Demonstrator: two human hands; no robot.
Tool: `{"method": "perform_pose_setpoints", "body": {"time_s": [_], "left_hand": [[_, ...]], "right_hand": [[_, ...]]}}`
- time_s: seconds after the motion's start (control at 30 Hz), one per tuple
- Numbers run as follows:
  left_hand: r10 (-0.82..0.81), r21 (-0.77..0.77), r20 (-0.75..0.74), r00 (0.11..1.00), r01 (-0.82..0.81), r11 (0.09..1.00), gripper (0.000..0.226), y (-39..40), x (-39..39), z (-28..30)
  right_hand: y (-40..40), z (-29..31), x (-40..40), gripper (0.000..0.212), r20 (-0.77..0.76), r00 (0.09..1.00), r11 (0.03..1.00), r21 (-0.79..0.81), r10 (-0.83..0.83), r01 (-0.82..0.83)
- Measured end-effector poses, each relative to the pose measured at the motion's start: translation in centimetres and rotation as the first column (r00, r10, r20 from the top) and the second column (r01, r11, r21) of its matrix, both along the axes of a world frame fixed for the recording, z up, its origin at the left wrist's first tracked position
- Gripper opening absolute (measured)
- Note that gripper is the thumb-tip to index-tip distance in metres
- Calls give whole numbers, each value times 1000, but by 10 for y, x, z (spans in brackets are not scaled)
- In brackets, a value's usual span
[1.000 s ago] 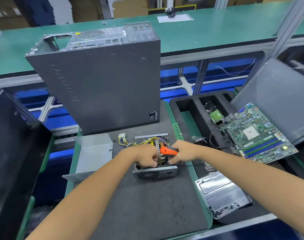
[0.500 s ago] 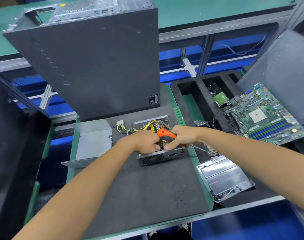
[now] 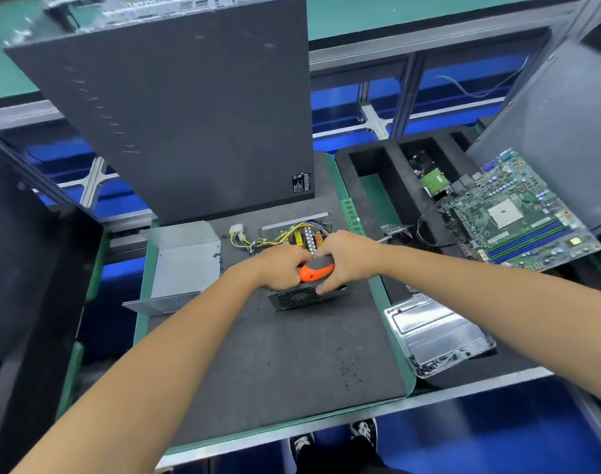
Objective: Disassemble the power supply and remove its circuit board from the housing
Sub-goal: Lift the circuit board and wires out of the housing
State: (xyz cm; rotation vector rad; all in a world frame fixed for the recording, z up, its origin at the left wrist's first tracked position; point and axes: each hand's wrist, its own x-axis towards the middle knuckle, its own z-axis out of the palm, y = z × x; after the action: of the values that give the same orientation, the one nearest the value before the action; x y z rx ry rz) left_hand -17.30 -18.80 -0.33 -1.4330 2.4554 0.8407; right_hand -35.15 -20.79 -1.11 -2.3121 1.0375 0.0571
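Note:
The open power supply housing point(image 3: 304, 297) sits on the dark mat, its vented grille wall facing me. Inside, the circuit board point(image 3: 307, 238) with yellow wires and a white heatsink shows behind my hands. My left hand point(image 3: 278, 266) curls over the near part of the housing. My right hand point(image 3: 348, 258) grips an orange-handled screwdriver point(image 3: 316, 271) lying across the unit, its metal shaft poking out to the right. A white connector point(image 3: 236, 230) on yellow wires trails to the left.
The removed metal cover point(image 3: 184, 265) lies left of the unit. A tall dark computer case point(image 3: 189, 107) stands behind. At the right are a foam tray point(image 3: 371, 159), a green motherboard point(image 3: 518, 213) and a shiny screw tray point(image 3: 436, 331).
The camera has tilted down and closer. Both hands stay on the power supply; the orange screwdriver handle has turned from upright to lying across the unit.

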Motion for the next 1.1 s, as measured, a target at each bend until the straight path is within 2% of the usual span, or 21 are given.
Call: {"method": "perform_pose_setpoints", "body": {"time_s": [0.03,0.1,0.2,0.3,0.43,0.57,0.73,1.1], "left_hand": [[-3,11,-18,1000,4,1000,22,0,0,1],[-5,50,-64,998,8,999,15,-2,1,2],[-20,83,-88,996,27,996,19,-5,2,4],[-28,89,-69,997,34,995,23,-7,2,4],[-34,56,-6,999,34,998,23,-8,1,-1],[-39,66,-7,999,39,997,24,-9,0,1],[-50,35,26,998,49,998,19,-7,-1,0],[-131,-57,162,978,141,988,18,0,-3,2]], "right_hand": [[6,0,1,41,-12,1000,990,-139,21,-22],[14,-3,-1,38,-7,999,954,-298,44,-44],[20,-6,-4,41,1,998,935,-348,68,-64],[26,-6,-2,33,4,991,914,-387,130,-118],[31,-4,-2,28,0,994,921,-378,105,-97],[31,-4,-4,28,-3,999,945,-326,37,-36],[29,-3,-1,27,-75,997,966,-260,-15,-5],[23,5,3,24,-129,991,988,-146,37,-56]]}}
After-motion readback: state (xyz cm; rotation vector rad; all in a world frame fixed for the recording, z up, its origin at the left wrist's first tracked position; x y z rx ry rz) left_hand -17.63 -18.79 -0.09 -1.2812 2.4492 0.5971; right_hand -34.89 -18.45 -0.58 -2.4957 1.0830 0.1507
